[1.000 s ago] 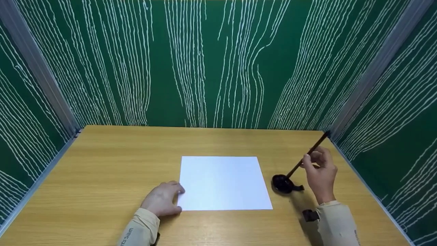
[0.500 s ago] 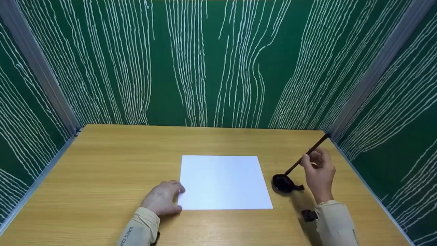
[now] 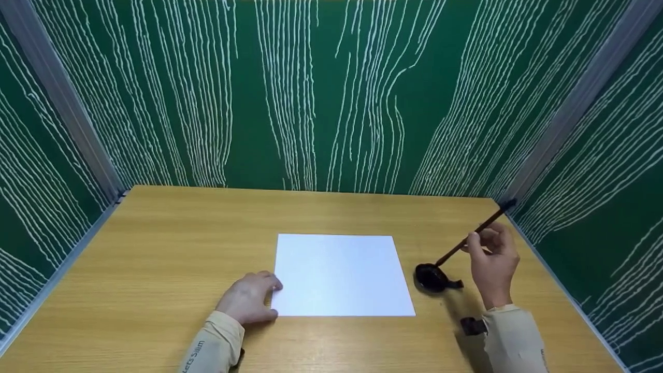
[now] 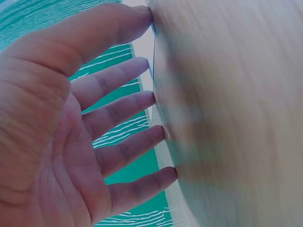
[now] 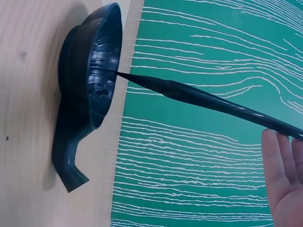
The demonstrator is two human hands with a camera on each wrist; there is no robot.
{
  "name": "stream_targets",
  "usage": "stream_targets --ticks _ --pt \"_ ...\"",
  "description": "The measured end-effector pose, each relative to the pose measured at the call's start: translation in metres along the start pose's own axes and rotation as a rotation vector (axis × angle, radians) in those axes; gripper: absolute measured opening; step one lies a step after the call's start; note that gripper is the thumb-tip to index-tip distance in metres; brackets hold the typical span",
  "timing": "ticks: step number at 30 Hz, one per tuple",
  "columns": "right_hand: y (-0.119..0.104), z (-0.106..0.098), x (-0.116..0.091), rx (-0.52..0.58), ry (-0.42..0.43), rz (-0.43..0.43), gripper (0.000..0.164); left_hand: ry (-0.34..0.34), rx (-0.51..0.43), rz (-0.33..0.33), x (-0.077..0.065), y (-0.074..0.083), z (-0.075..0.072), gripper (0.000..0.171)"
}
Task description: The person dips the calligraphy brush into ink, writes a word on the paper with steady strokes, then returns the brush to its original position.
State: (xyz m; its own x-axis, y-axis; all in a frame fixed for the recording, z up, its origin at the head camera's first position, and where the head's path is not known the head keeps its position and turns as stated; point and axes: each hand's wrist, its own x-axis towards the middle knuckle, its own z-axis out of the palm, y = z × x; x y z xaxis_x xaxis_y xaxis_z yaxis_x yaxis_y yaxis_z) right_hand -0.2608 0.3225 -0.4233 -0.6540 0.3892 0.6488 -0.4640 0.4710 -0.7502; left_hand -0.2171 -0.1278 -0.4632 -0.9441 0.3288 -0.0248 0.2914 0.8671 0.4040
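Note:
My right hand (image 3: 494, 264) pinches a dark calligraphy brush (image 3: 456, 250) by its shaft, which leans up to the right. In the right wrist view the pointed tip of the brush (image 5: 189, 93) is at the mouth of a small black ink dish (image 5: 73, 61) with a bent handle; whether it touches the rim cannot be told. Dark wet-looking marks show inside the bowl. Over the left edge of a white sheet of paper (image 3: 342, 274), my left hand (image 3: 248, 296) rests with fingers spread. Its fingertips (image 4: 168, 175) press on the tabletop side in the left wrist view.
The wooden table (image 3: 171, 243) extends around the sheet. Green walls (image 3: 357, 103) with wavy white lines stand behind and at both sides, with grey posts (image 3: 77, 103) at the corners. The dish stands just right of the paper.
My right hand has shifted slightly right with the brush, which leans over more. The left hand, paper and dish stay in place; the head view drifts a little.

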Motion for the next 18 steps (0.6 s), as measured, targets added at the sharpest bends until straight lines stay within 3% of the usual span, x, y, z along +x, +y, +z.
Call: stream_targets --ticks 11,18 --pt "-0.011 -0.006 0.005 0.076 0.093 0.076 0.023 0.002 0.000 0.007 0.001 0.000 -0.001 0.049" --pt "-0.008 -0.006 0.006 0.094 0.091 0.074 0.022 0.007 0.009 0.011 -0.001 0.000 0.000 0.049"
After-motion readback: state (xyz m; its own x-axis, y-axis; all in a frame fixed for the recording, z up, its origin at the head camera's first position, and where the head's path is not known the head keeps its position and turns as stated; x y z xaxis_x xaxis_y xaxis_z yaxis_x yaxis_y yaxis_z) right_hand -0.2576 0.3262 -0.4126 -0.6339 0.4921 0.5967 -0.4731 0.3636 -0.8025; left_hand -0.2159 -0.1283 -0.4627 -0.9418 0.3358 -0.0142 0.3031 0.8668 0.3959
